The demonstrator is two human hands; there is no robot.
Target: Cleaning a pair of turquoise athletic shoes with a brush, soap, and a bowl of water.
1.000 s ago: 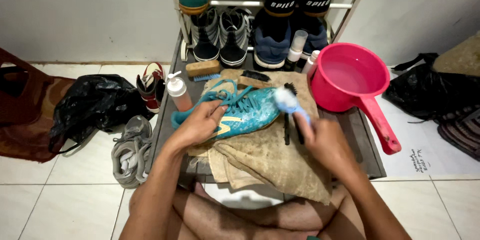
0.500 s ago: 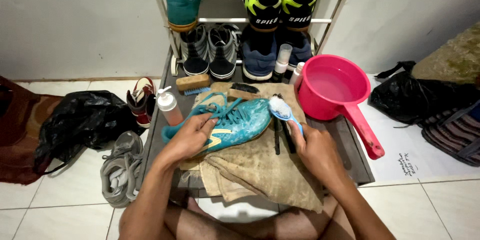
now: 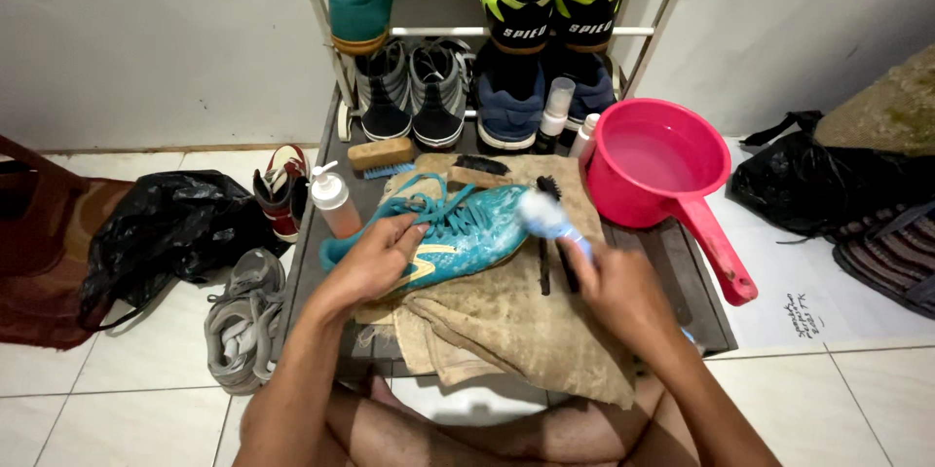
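Observation:
A teal football boot (image 3: 458, 233) with yellow marks lies on its side on a tan cloth (image 3: 516, 331). My left hand (image 3: 375, 262) presses down on its middle and holds it still. My right hand (image 3: 618, 287) grips a blue-handled brush (image 3: 545, 217), whose foamy white head rests against the boot's toe end. Two dark brushes (image 3: 550, 262) lie on the cloth between my hands.
A pink water scoop (image 3: 662, 170) stands right of the boot. A pump bottle (image 3: 333, 199) and wooden brushes (image 3: 382, 155) sit behind it. A shoe rack (image 3: 487, 38) holds several shoes. Black bags (image 3: 161, 228) and grey sneakers (image 3: 243, 316) lie at left.
The brush head has slid along the boot's toe and my right hand has shifted slightly. The camera has moved closer; my left hand stays on the boot.

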